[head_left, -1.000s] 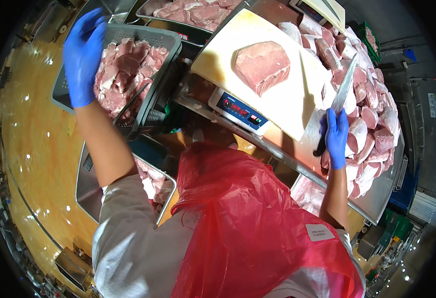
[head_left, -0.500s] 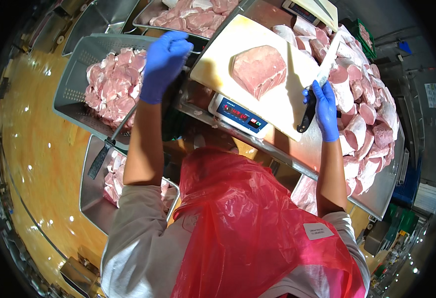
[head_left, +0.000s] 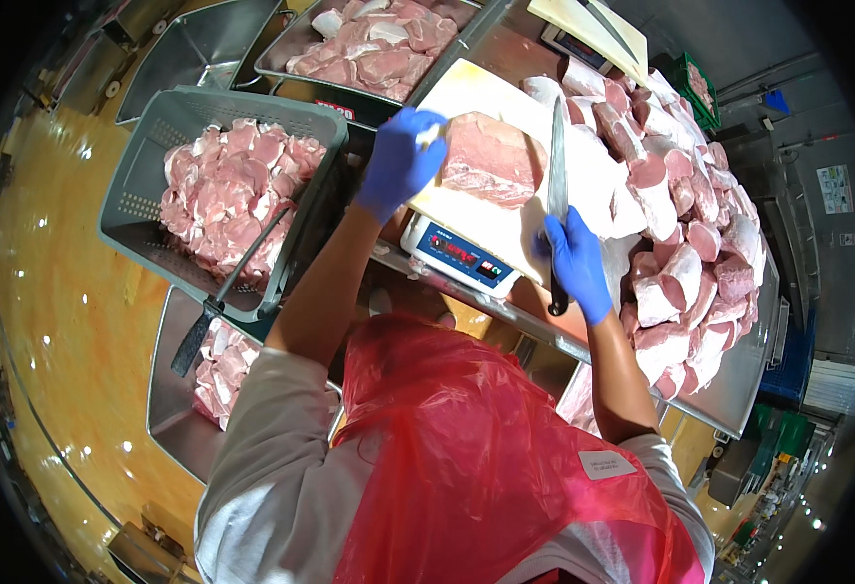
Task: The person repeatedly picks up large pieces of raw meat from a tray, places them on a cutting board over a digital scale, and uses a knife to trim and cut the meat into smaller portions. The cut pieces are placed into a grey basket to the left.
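A thick piece of raw pink meat [head_left: 493, 161] lies on a white cutting board [head_left: 456, 86], which rests over a small weighing scale [head_left: 456, 255]. My left hand [head_left: 403, 164], in a blue glove, is closed beside the meat's left end. Something whitish shows at its fingertips, too small to name. In my gloved right hand [head_left: 579, 265] is a long knife [head_left: 558, 161], gripped by its black handle. Its blade points away from me, upright in the picture, just right of the meat.
Pale cuts of meat [head_left: 685, 253] are heaped on the steel table at right. On the left, a grey perforated tub [head_left: 126, 190] holds meat pieces, with a black-handled rod [head_left: 199, 331] across its rim. Steel bins [head_left: 176, 414] stand nearby. Another cutting board [head_left: 607, 24] lies at the far side.
My left hand has come right, from over the grey tub's edge to the meat. My right hand has moved left with the knife, and the blade now stands beside the meat.
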A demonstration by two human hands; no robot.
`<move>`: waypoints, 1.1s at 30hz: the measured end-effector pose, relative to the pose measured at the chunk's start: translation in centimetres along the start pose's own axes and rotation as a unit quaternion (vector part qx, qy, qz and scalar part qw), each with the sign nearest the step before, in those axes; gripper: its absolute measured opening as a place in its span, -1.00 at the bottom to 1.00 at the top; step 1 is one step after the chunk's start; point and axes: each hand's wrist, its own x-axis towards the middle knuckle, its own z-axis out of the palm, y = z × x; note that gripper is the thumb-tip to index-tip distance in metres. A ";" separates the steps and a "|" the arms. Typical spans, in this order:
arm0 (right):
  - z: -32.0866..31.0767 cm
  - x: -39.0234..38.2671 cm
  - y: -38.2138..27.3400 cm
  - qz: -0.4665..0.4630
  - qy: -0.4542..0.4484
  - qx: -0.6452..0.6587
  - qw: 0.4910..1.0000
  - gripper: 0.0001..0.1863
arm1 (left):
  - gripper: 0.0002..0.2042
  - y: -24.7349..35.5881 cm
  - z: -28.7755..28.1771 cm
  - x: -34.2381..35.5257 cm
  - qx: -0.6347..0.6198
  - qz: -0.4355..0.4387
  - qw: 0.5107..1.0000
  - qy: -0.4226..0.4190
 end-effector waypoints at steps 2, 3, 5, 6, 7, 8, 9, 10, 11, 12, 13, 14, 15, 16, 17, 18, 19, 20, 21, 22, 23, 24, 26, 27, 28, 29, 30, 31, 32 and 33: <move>0.3 -1.7 -1.3 0.074 -0.026 -0.014 0.997 -0.74 | -0.69 3.0 0.3 -3.6 -0.048 -0.080 0.996 -0.013; 1.2 -1.8 0.4 -0.063 0.002 -0.117 0.991 -0.82 | -0.69 4.1 0.6 -4.4 -0.051 -0.066 0.996 0.013; 2.8 -1.6 -1.7 -0.064 -0.051 -0.194 0.978 -0.83 | -0.67 5.6 1.6 -6.1 -0.056 -0.045 0.995 0.063; 3.7 -1.1 -3.0 -0.071 -0.073 -0.227 0.969 -0.80 | -0.68 5.5 2.2 -6.6 -0.038 -0.045 0.995 0.076; 4.5 -0.4 -4.5 -0.079 -0.083 -0.234 0.965 -0.80 | -0.69 5.1 2.9 -7.0 -0.020 -0.043 0.995 0.090; 5.3 0.4 -5.8 -0.086 -0.090 -0.243 0.962 -0.80 | -0.70 4.9 3.3 -6.9 -0.002 -0.040 0.994 0.105; 6.1 1.4 -6.6 -0.081 -0.086 -0.251 0.961 -0.81 | -0.74 5.2 3.5 -6.7 0.002 -0.048 0.994 0.099; 6.5 2.1 -7.3 -0.116 -0.080 -0.238 0.961 -0.80 | -0.78 5.2 3.7 -6.7 0.031 -0.066 0.992 0.101; 6.7 2.7 -8.4 -0.100 -0.099 -0.245 0.959 -0.79 | -0.81 5.0 4.2 -6.9 0.059 -0.084 0.989 0.103; 6.8 2.9 -9.1 -0.084 -0.123 -0.251 0.956 -0.79 | -0.85 5.0 4.4 -7.1 0.088 -0.106 0.985 0.104; 6.7 2.9 -8.9 -0.087 -0.130 -0.266 0.951 -0.78 | -0.87 4.8 4.4 -7.2 0.087 -0.091 0.986 0.106; 6.4 2.7 -8.5 -0.090 -0.136 -0.280 0.946 -0.78 | -0.87 4.7 4.4 -7.3 0.065 -0.082 0.988 0.110; 5.9 2.5 -7.9 -0.090 -0.144 -0.297 0.940 -0.77 | -0.88 4.9 4.3 -7.1 0.041 -0.074 0.990 0.114; 5.3 1.8 -7.1 -0.087 -0.157 -0.313 0.933 -0.77 | -0.88 5.1 4.2 -7.2 0.019 -0.067 0.990 0.120; 4.4 0.6 -6.1 -0.083 -0.170 -0.329 0.925 -0.77 | -0.86 5.0 4.4 -7.4 0.006 -0.059 0.990 0.126; 3.3 -0.7 -5.0 -0.079 -0.182 -0.346 0.917 -0.77 | -0.84 5.0 4.7 -7.5 -0.008 -0.049 0.990 0.133; 2.0 -1.8 -3.8 -0.072 -0.199 -0.352 0.912 -0.76 | -0.82 4.9 4.8 -7.6 -0.018 -0.039 0.989 0.141; 0.6 -3.0 -2.6 -0.063 -0.213 -0.358 0.907 -0.74 | -0.83 4.7 4.5 -7.4 -0.022 -0.043 0.987 0.152; -0.7 -4.4 -1.2 -0.067 -0.208 -0.388 0.896 -0.77 | -0.83 4.3 3.9 -7.4 -0.025 -0.047 0.985 0.164; -2.0 -5.7 0.0 -0.070 -0.203 -0.416 0.884 -0.81 | -0.83 4.0 2.9 -7.4 -0.027 -0.052 0.983 0.174; -3.6 -6.9 1.1 -0.059 -0.214 -0.417 0.881 -0.82 | -0.84 4.7 0.9 -7.2 -0.008 -0.166 0.978 0.127; -4.9 -7.8 2.0 -0.051 -0.223 -0.418 0.879 -0.84 | -0.85 4.1 -0.8 -7.2 0.037 -0.128 0.973 0.187; -6.9 -8.7 3.3 -0.055 -0.199 -0.368 0.907 -0.84 | -0.89 1.0 -5.0 -8.0 0.037 -0.142 0.957 0.252; -7.4 -9.1 3.8 -0.052 -0.186 -0.341 0.920 -0.84 | -0.91 1.5 -7.7 -7.2 0.096 -0.222 0.919 0.310; -7.4 -9.0 3.4 0.004 -0.153 -0.246 0.957 -0.86 | -0.89 -0.2 -11.6 -6.9 0.191 -0.197 0.928 0.253; -7.2 -8.1 2.6 0.056 -0.122 -0.147 0.980 -0.84 | -0.83 -1.5 -14.2 -6.5 0.255 -0.277 0.886 0.271; -6.8 -6.9 2.1 0.104 -0.093 -0.044 0.989 -0.81 | -0.82 -6.4 -17.0 -9.0 0.451 -0.279 0.839 0.122; -6.0 -5.6 3.8 0.021 -0.024 -0.043 0.999 -0.72 | -0.78 -5.8 -16.7 -7.3 0.438 -0.270 0.856 0.057; -5.5 -3.9 4.7 0.061 -0.022 0.066 0.996 -0.77 | -0.75 -4.1 -15.5 -5.0 0.422 -0.261 0.868 -0.009; -5.3 -2.0 5.4 0.069 -0.033 0.069 0.995 -0.76 | -0.71 -2.5 -13.2 -3.0 0.342 -0.133 0.930 0.027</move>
